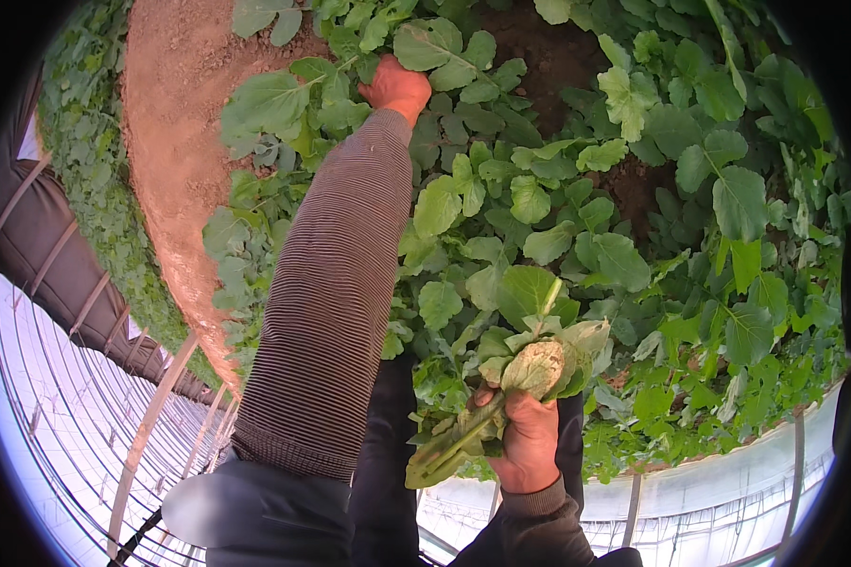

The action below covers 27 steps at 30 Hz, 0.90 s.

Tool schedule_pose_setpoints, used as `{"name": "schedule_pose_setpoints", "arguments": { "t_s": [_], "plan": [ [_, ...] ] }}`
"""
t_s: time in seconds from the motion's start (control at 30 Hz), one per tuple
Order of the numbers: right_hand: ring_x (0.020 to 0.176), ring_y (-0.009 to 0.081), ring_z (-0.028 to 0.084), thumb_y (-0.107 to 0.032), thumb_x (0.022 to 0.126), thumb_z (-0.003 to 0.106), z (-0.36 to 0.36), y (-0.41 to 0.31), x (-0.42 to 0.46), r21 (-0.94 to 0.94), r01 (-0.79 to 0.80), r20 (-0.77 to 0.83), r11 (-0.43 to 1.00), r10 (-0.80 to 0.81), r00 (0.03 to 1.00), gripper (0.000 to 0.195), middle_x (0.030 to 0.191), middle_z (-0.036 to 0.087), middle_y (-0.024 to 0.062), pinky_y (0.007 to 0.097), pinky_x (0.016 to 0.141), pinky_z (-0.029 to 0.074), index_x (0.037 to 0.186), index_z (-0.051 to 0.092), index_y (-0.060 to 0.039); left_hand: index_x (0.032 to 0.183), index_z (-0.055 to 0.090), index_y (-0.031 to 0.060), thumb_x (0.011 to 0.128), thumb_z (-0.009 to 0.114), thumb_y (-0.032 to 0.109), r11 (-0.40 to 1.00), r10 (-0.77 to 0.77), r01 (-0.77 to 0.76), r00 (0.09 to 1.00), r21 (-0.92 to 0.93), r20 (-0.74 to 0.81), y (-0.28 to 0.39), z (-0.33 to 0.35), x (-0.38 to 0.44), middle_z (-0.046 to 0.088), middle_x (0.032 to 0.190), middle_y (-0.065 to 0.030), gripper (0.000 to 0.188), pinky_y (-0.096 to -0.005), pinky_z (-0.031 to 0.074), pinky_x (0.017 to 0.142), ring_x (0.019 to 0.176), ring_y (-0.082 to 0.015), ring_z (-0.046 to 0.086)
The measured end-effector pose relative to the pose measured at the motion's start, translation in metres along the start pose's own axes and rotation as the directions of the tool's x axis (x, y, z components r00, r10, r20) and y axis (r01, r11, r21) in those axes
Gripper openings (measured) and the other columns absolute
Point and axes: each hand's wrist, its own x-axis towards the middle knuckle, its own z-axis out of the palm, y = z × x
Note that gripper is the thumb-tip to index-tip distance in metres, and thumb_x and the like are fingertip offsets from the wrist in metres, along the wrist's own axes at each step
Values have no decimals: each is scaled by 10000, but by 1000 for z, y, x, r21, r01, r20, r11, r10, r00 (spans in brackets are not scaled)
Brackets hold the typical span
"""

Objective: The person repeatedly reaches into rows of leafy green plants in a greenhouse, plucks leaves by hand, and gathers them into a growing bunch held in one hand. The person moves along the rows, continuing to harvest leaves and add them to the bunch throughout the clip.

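Note:
My left hand (397, 88) is stretched far forward, at the top of the head view, among the lobed green leaves (266, 106) of low plants. Its fingers curl down and are partly hidden, so whether they grip a stem cannot be seen. Nearer my body, at the lower right, my right hand (528, 439) is closed around a bunch of picked leaves (535, 368). Some leaves in the bunch are green; others are yellowed and blotched, and a pale stalk points upward from it.
Dense leafy plants (617, 262) spread ahead and to the right. A bare soil path (177, 142) runs along the left, with another planted row (92, 156) beyond it. Greenhouse poles (149, 439) and sheeting stand at lower left; a low film wall (610, 496) borders the lower right.

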Motion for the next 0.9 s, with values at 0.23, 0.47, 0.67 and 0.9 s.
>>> {"name": "schedule_pose_setpoints", "arguments": {
  "t_s": [0.23,0.47,0.67,0.9],
  "plan": [
    [830,228,641,30,897,615,-1,0,0,-32,32,18,999,-32,999,289,1033,656,118,388,778,557,1173,564,-38,1229,585,-10,857,643,444,998,-57,55,995,-32,-79,1,-7,6,673,1189,-208,589,-512,371,1072,1208,-358,588],
    [868,219,625,-245,837,801,-5,2,1,-186,47,44,982,-39,998,503,1049,623,73,403,805,532,1235,530,-98,1056,628,-52,901,664,277,854,-56,172,969,-491,242,10,-43,-18,668,1058,-185,366,-440,540,781,914,-348,650],
    [830,214,647,-69,878,677,0,10,3,-158,117,-8,980,-120,993,290,991,662,98,369,761,554,1146,573,-25,1137,608,31,980,643,353,442,182,595,673,-671,717,-11,-123,-124,583,862,-42,360,-326,486,557,639,-136,544],
    [884,198,660,-50,911,690,0,24,10,-233,281,-56,931,-301,952,285,1040,676,76,343,809,547,1171,575,-25,1206,593,9,956,682,320,655,453,271,606,-705,654,-14,-169,-249,654,971,-40,408,-312,510,686,755,-154,608]
  ]
}}
